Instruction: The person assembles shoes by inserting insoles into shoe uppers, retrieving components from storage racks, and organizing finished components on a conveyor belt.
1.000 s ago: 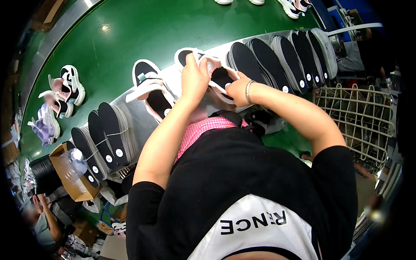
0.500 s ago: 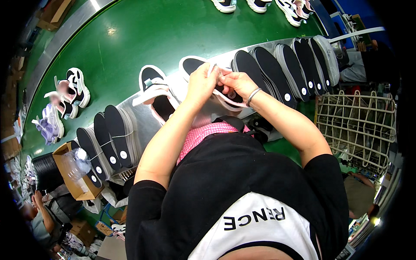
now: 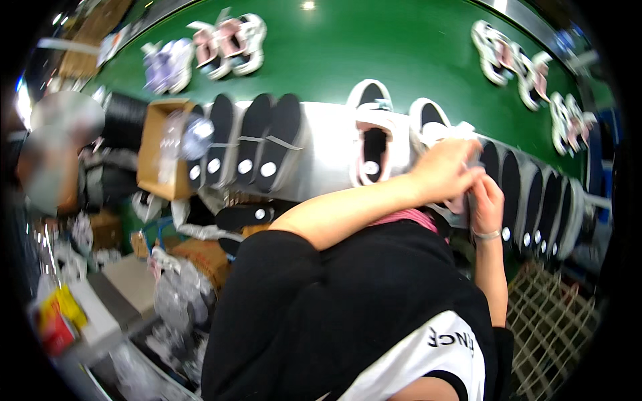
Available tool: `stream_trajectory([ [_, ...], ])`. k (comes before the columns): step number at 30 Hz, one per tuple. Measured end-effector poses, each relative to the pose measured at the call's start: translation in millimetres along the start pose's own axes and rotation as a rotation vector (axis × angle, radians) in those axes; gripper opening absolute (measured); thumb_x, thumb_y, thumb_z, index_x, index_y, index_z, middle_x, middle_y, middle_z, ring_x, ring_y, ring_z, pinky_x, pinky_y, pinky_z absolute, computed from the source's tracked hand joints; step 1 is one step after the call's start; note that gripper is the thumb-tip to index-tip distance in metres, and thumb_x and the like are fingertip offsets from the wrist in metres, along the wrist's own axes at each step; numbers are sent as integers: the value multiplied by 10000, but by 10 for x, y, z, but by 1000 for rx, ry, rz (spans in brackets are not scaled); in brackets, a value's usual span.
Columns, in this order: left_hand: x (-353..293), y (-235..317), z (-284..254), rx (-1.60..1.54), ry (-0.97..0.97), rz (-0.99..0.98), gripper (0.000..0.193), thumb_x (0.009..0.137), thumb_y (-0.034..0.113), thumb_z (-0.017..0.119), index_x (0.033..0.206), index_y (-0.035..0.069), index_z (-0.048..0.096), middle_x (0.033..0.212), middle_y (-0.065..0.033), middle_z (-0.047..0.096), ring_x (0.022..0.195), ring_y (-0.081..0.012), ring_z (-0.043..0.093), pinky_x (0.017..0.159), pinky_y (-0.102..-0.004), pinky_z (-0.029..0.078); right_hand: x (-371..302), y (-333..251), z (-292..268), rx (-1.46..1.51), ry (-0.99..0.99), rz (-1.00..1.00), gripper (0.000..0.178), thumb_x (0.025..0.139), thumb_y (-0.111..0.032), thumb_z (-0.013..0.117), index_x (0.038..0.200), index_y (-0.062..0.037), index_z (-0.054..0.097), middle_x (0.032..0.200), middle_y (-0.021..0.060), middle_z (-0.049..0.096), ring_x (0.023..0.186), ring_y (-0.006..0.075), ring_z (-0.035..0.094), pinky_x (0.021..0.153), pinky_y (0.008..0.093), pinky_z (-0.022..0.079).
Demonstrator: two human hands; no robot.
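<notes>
both hands meet over one white shoe [image 3: 435,130], the second of two on the silver ledge [image 3: 321,167] at the near edge of the green belt [image 3: 374,53]. my left hand [image 3: 445,172] is curled over its opening, fingers bunched as if pinching something small; i cannot tell what. my right hand [image 3: 487,200] sits just below and beside it, fingers half closed against the shoe's side, bracelet at the wrist.

judging progress: further along the belt beyond my hands, several finished-looking pairs [image 3: 515,63] ride away, so some work seems done. to the left of my hands stands another white shoe [image 3: 371,137], opening showing dark. further left a row of black insoles [image 3: 251,140] leans on the ledge, and to the right of my right hand a longer row [image 3: 535,200] waits, so i'd say plenty remains.

the shoe under my hands lies with its long axis running away from me, toe toward the belt, heel end hidden under my fingers.
</notes>
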State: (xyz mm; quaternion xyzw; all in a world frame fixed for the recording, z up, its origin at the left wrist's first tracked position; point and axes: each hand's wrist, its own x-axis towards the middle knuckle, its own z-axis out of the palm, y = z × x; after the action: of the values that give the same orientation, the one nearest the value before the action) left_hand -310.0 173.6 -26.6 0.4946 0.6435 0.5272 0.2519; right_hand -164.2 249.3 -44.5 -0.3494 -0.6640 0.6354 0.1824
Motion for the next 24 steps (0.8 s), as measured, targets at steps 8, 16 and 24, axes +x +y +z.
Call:
stream_trajectory([
  [8,-516,-132,-1656,497,665,-66,246,722,21,417,939,28,533,797,-152,561,741,-276,554,644,-339,433,-133,219,-12,-326,24,-187,209,801,-99,493,964,31,512,901,94,532,824,167,509,743,262,403],
  [16,-1492,-235,-2774,1216,1154,-559,397,760,191,538,1092,3,425,1080,-215,460,1006,-335,428,854,-383,342,-147,949,93,-222,97,161,337,715,-111,528,994,60,447,930,190,506,806,253,538,722,321,434],
  [24,-507,-302,-446,795,-238,-418,939,681,513,558,1282,-10,61,694,-181,585,596,-333,582,514,-390,459,55,843,375,-286,13,111,379,722,-226,560,920,86,474,879,228,506,784,315,520,723,359,414],
])
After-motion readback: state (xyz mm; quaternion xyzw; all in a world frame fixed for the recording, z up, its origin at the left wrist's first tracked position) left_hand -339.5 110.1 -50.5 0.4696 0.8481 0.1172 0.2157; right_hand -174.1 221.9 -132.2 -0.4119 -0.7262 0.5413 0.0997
